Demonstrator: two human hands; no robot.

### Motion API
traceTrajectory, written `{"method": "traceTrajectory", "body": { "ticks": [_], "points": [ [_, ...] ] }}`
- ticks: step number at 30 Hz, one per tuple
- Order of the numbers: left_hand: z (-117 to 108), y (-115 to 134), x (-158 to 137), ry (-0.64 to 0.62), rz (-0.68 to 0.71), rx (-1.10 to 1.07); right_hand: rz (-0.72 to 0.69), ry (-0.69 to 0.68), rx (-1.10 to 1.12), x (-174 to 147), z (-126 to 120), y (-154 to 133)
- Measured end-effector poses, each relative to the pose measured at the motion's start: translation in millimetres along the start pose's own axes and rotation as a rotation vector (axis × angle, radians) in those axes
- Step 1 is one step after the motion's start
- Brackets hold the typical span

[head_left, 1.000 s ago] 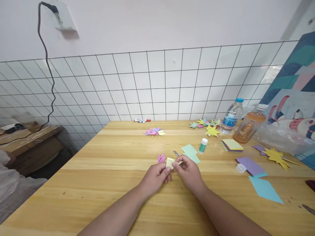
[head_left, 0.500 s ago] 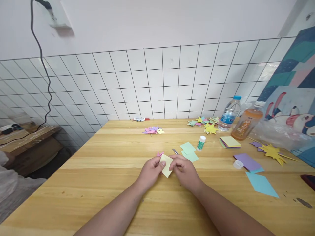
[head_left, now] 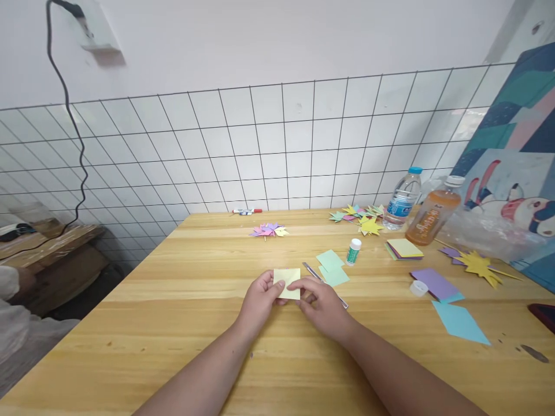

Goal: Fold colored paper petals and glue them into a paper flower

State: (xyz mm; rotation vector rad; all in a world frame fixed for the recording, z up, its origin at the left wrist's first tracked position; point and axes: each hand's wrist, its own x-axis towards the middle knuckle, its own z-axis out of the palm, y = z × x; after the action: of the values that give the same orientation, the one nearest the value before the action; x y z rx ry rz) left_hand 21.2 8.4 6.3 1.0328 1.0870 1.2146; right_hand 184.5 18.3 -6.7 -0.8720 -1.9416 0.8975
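A small pale yellow paper square (head_left: 286, 277) is held up over the table, its face toward me. My left hand (head_left: 261, 297) pinches its left side, thumb on the front and fingers behind. On the right, my right hand (head_left: 318, 303) has its index finger on the paper's face and its thumb by the lower right corner. Whatever lies behind the square is hidden. Just beyond the right hand is a slim silver tool (head_left: 312, 270), partly covered by that hand. Two light green paper squares (head_left: 332, 261) overlap beside it, near a capped glue stick (head_left: 353, 252).
Folded paper shapes (head_left: 269, 230) and markers (head_left: 247, 211) lie toward the tiled wall. At right are yellow paper stars (head_left: 369, 225), a water bottle (head_left: 403, 199), an orange drink bottle (head_left: 433, 214), a paper stack (head_left: 404, 248), purple paper (head_left: 436, 284), a white cap (head_left: 418, 288) and blue paper (head_left: 462, 322).
The yellow square has turned from a diamond tilt to nearly level and risen slightly. A pink bit behind it is no longer visible. More of the silver tool shows.
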Motion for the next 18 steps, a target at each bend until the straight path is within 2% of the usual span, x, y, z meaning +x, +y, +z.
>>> {"method": "traceTrajectory", "body": {
  "ticks": [4,7,11,14,18],
  "points": [
    [-0.5,2.0,-2.2,-0.021,-0.014,-0.029,-0.033,0.077,-0.138,0.3,-2.4,-3.2],
    [-3.1,1.4,-2.2,-0.067,-0.026,-0.031,-0.004,0.128,-0.112,1.4,-6.2,-4.8],
    [-3.9,0.3,-1.7,-0.110,-0.014,-0.028,0.035,0.101,0.028,1.2,-8.0,-4.5],
    [-2.0,0.6,-2.3,-0.131,-0.005,-0.007,0.034,0.099,0.034,1.0,-6.5,-1.8],
    [-3.0,0.9,-1.6,-0.058,-0.038,-0.018,0.002,0.041,0.050,1.7,-4.3,-0.2]
  ]
}}
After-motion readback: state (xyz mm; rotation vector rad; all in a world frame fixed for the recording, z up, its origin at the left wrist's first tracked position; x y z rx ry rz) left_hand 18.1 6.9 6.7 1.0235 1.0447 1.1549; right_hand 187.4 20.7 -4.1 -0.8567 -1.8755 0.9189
